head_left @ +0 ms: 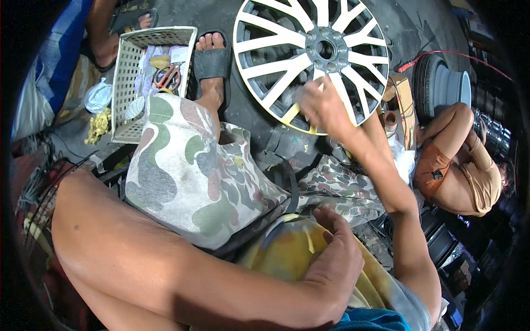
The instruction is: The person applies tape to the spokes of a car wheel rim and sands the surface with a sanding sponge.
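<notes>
The wheel [313,51] lies face up, ahead of both hands. It is round, so no side of it is longer; its white spokes spread out from a dark middle.

Well to the left of the wheel is a pale basket [125,83] with red scissors [175,79] and small bits in it. Between that basket and the wheel, close to the wheel's left edge, is a foot [212,40] in a black sandal [212,64].

The right hand [326,107] is the nearer one: it is over the wheel's spokes, on the side close to the person. Its fingers look bent, but it is blurry, so I cannot tell how far open it is or if it has hold of anything. The left hand [337,262] is well back from the wheel, by the yellow shirt [284,248]. Its fingers are loose and half spread, with no thing showing in it.

Right of the wheel is a brown box [404,99], then a black tyre [426,85]. Another person [452,176] is well apart from the wheel, further right.
</notes>
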A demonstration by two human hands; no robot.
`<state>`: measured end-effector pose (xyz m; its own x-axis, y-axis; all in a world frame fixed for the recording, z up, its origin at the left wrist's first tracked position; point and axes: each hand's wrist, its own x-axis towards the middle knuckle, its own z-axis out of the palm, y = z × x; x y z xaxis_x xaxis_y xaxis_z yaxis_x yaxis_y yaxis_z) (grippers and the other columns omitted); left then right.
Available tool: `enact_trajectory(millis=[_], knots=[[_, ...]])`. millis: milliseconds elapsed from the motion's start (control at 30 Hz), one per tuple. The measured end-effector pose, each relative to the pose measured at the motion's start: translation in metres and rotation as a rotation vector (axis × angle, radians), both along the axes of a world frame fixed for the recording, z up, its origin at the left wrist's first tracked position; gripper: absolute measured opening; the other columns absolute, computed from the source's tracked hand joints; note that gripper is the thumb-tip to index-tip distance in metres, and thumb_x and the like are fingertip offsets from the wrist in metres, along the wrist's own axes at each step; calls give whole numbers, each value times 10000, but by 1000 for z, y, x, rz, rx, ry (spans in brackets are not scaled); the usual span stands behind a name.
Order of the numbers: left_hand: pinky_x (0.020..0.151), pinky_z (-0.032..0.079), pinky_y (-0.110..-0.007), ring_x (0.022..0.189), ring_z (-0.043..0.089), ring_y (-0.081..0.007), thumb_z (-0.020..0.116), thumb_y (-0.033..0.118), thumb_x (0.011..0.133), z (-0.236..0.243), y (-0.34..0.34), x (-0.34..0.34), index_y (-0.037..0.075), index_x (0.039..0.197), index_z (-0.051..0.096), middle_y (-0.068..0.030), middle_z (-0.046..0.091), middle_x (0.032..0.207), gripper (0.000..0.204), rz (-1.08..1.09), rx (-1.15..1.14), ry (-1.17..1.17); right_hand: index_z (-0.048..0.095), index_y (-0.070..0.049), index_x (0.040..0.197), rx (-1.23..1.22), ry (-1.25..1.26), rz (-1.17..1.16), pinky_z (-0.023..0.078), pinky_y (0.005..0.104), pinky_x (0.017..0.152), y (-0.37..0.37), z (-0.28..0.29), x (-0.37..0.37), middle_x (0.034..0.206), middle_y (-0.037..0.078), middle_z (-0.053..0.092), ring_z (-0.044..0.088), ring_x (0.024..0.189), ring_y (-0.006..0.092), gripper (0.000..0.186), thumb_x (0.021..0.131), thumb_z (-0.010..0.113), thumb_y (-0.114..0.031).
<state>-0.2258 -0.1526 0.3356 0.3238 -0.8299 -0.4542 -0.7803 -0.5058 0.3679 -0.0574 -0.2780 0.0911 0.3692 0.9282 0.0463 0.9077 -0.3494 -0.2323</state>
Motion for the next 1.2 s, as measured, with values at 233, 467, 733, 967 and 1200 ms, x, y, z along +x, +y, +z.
enact_trajectory(millis=[233,467,733,967,1200], knots=[[973,465,-623,1076,672,-421,550,353,935,3,11,-4,-62,1209,709,-268,715,1144,521,98,-94,14,737,-88,894,-36,-90,-68,491,419,857,-1,9,23,1012,65,645,552,1012,273,103,862,724,-185],[965,468,-632,1074,674,-419,545,359,937,6,15,1,-53,1196,719,-263,720,1128,516,101,-145,73,723,-75,898,4,-4,7,473,436,797,0,8,41,897,88,624,553,970,286,141,911,676,-208],[963,451,-681,1040,666,-415,446,483,979,7,27,-1,-53,1198,727,-279,705,1146,644,172,-186,-110,759,-128,927,-106,-35,77,488,408,848,2,9,37,1029,50,657,554,1002,270,109,886,706,-214],[968,449,-683,1033,668,-407,434,449,997,14,29,10,-57,1205,721,-275,702,1152,617,154,-165,-6,734,-83,903,-1,238,96,485,416,807,6,11,-4,969,73,627,568,955,284,118,878,715,-197],[967,449,-664,1019,668,-387,440,420,1006,14,37,16,-64,1216,712,-264,706,1128,594,101,-168,71,759,-79,967,-31,176,44,474,426,828,7,12,-4,1021,56,653,548,967,271,150,908,672,-187]])
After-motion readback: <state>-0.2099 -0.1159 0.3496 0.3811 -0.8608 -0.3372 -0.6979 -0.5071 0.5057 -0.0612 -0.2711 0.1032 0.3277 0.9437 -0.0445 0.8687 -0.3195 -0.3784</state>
